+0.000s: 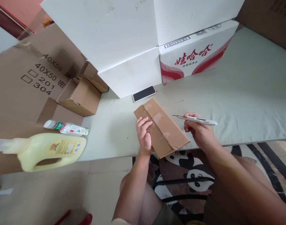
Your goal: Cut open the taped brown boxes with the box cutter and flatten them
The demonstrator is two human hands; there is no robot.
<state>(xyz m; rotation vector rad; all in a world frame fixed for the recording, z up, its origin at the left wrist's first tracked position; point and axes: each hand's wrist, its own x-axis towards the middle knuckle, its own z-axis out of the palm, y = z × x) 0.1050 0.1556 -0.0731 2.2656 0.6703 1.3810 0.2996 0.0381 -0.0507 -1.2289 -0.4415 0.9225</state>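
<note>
A small brown cardboard box lies at a slant near the front edge of the covered table, with a seam and strips of clear tape along its upper face. My left hand grips its left side, fingers over the top. To the right of the box, my right hand is closed on a white utility knife. The knife's thin blade is out and points left, apart from the cardboard. Behind the box lies a phone with a dark screen.
White cartons stand at the back, one with red lettering. On the left are small open cardboard boxes, a clear labelled bottle and a yellow detergent jug. Below the table edge shows a panda-print fabric.
</note>
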